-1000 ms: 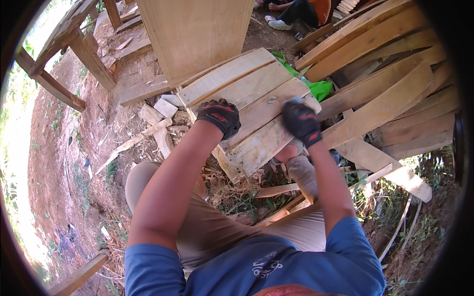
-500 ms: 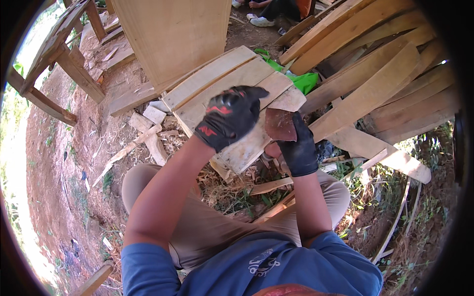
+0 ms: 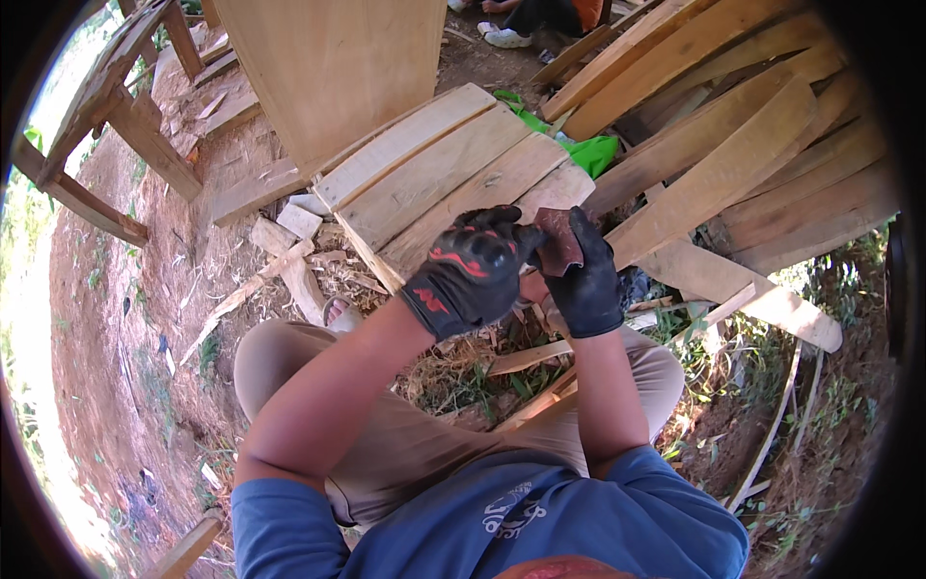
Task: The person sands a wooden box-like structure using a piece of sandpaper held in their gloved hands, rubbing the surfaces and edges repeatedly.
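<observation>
At the far left stands a brown wooden frame with thick legs (image 3: pixel 125 116). Right of it, pale, rough wood offcuts (image 3: pixel 301 222) lie on the ground, and a large flat light-brown wooden board (image 3: pixel 328 77) rises on the far side. Next comes a pale wooden panel of long slats (image 3: pixel 424 179), the slats side by side and running from near left to far right. The left hand (image 3: pixel 473 270), in a black glove with red trim, is over its near part with fingers curled; its fingertips are at the left edge of a reddish-brown thin sheet (image 3: pixel 557 241), but I cannot tell whether they pinch it. The sheet is just beside the panel's near right part, its broad face up and its long axis seemingly near to far, one end pointing away from the wearer. The right hand (image 3: pixel 590 289), also black-gloved, is clamped on its right side. The slats appear already joined as one panel; how much work on them is done or left cannot be judged. Beyond lie bright green material (image 3: pixel 593 152) and, rightmost, stacked brown wooden planks (image 3: pixel 714 183).
</observation>
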`<state>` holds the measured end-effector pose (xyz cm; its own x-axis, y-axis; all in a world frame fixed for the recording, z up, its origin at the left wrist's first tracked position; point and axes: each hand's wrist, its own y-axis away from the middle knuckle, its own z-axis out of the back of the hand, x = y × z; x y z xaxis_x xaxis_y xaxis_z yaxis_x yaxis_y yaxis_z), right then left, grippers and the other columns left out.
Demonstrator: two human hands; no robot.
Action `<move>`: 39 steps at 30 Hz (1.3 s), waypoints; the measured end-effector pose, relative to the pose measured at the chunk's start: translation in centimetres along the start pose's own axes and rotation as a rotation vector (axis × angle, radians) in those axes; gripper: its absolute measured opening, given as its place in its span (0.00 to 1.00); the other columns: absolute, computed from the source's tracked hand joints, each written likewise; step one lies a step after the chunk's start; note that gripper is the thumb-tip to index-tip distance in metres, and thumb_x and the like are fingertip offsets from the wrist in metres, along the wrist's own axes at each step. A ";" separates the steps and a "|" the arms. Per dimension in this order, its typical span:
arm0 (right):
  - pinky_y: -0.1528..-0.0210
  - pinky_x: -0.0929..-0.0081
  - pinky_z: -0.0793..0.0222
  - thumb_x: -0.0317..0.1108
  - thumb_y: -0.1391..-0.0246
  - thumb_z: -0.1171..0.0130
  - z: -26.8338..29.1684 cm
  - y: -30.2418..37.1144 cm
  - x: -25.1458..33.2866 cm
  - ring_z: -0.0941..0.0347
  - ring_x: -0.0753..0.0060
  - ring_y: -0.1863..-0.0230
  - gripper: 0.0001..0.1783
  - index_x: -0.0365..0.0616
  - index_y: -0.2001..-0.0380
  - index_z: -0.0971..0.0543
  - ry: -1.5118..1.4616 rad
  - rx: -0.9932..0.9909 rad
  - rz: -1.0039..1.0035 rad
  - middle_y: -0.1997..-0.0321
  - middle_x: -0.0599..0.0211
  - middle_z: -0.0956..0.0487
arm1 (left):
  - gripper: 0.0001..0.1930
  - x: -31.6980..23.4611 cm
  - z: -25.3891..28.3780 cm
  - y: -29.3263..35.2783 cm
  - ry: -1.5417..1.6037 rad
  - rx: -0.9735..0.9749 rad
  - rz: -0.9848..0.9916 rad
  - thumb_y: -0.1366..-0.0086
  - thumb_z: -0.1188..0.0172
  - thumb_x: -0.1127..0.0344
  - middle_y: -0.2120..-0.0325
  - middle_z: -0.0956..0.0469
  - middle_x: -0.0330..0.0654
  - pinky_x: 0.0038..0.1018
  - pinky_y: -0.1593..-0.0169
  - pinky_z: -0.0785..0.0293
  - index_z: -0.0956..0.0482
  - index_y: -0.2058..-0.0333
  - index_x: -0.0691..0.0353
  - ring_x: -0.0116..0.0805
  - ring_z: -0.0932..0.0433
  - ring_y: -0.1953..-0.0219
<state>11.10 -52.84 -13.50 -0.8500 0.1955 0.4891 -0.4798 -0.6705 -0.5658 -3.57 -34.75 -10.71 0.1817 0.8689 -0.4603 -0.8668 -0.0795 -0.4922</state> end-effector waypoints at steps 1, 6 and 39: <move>0.52 0.58 0.20 0.27 0.41 0.38 0.1 0.0 -0.5 0.16 0.46 0.57 0.23 0.31 0.42 0.23 -0.002 -0.015 0.032 0.55 0.44 0.15 | 0.20 0.5 0.8 -0.3 -0.007 0.063 0.085 0.36 0.39 0.66 0.51 0.16 0.52 0.48 0.43 0.20 0.17 0.46 0.56 0.53 0.17 0.44; 0.60 0.56 0.20 0.38 0.33 0.45 0.7 -5.3 -1.2 0.16 0.46 0.67 0.14 0.38 0.61 0.17 0.172 0.358 -0.395 0.66 0.51 0.14 | 0.18 7.7 3.7 -0.9 -0.342 0.131 0.283 0.35 0.39 0.61 0.53 0.16 0.51 0.47 0.43 0.21 0.17 0.49 0.59 0.51 0.17 0.47; 0.71 0.58 0.26 0.34 0.48 0.44 -13.7 -2.8 8.3 0.20 0.54 0.75 0.09 0.47 0.66 0.17 0.267 0.297 0.339 0.74 0.58 0.16 | 0.24 12.8 3.5 -5.2 -0.371 0.869 0.719 0.32 0.45 0.57 0.38 0.21 0.52 0.43 0.34 0.25 0.18 0.40 0.56 0.52 0.21 0.36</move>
<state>2.42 -39.50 -16.98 -0.9913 0.0818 0.1029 -0.1186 -0.8945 -0.4310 1.62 -21.50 -11.44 -0.4971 0.8602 -0.1137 -0.7654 -0.3730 0.5245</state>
